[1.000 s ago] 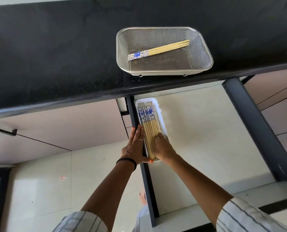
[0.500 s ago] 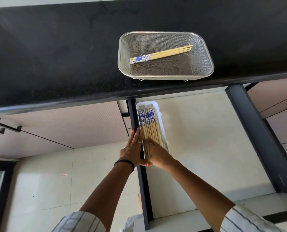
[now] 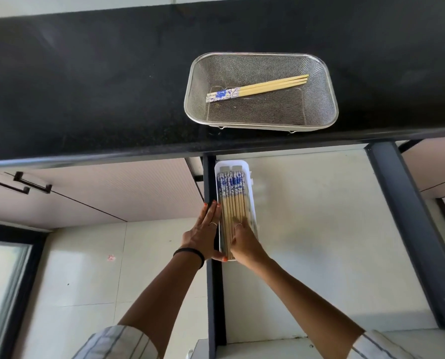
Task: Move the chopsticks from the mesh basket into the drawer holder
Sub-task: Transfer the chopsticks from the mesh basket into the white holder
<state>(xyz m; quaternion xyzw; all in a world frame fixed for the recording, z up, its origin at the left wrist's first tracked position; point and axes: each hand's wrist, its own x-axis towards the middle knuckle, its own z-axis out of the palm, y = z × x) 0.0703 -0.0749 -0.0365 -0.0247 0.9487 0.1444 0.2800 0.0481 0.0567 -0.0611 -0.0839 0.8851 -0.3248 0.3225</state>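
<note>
Right hand [image 3: 243,239] fingers lay flat on chopsticks [image 3: 233,203] in holder [image 3: 251,200]; left hand [image 3: 203,237] fingers straight against holder's side, gripping nothing. Few remained in mesh basket [image 3: 325,99].

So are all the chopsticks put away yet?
Almost. Most chopsticks already lie in the white holder. The left hand steadies the holder's side while the right hand rests on the stack. A few last chopsticks still wait in the mesh basket.

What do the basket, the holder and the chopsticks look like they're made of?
Basket: fine metal wire mesh, see-through, with a shiny rim. Holder: white, smooth, moulded, probably plastic. Chopsticks: pale matte wood or bamboo, with blue-and-white patterned ends.
</note>
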